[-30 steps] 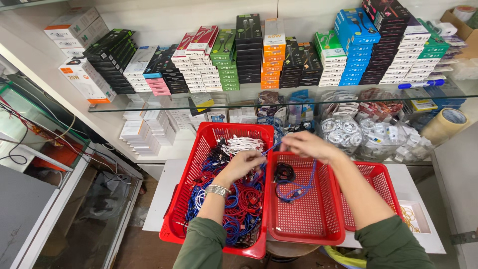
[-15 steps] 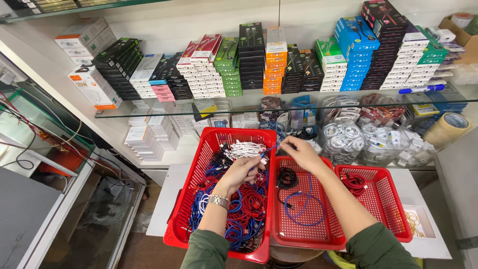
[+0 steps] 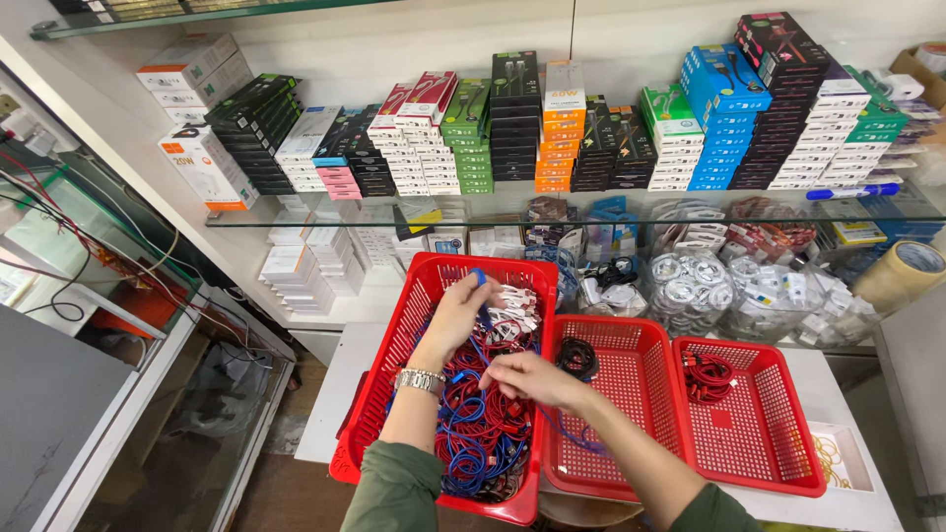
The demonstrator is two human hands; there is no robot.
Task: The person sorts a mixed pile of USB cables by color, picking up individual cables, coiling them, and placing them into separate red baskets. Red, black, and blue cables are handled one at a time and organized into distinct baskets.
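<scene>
Behind the counter runs a glass shelf (image 3: 394, 219) loaded with stacks of small boxed accessories (image 3: 552, 128) in white, black, green, orange, blue and red, and under it lie clear bags of coiled white cables (image 3: 690, 286). On the white counter (image 3: 335, 394) stand three red plastic baskets side by side. Nearest to the left is the large red basket (image 3: 394, 345), which is full of tangled blue and red cables (image 3: 478, 433), with a bunch of white cables (image 3: 512, 310) at its far end. Next to it, the middle basket (image 3: 631, 414) holds one coiled black cable (image 3: 576, 357), and the right basket (image 3: 759, 424) holds one coiled red cable (image 3: 707, 374). Both hands are over the large basket. With a metal wristwatch (image 3: 421, 380) on the wrist, the left hand (image 3: 458, 315) is raised above the tangle, and its fingers are pinched on a blue cable (image 3: 482, 305), whose blue end shows just above the fingertips. Lower and closer to the body, the right hand (image 3: 527, 376) is near the wall between the large and middle baskets; its fingers are curled and partly closed over the cables, and it seems to touch a blue strand, but I cannot tell if it really grips it. Both forearms wear green sleeves (image 3: 394, 488). At the far right of the shelf lies a roll of brown tape (image 3: 902, 274).
</scene>
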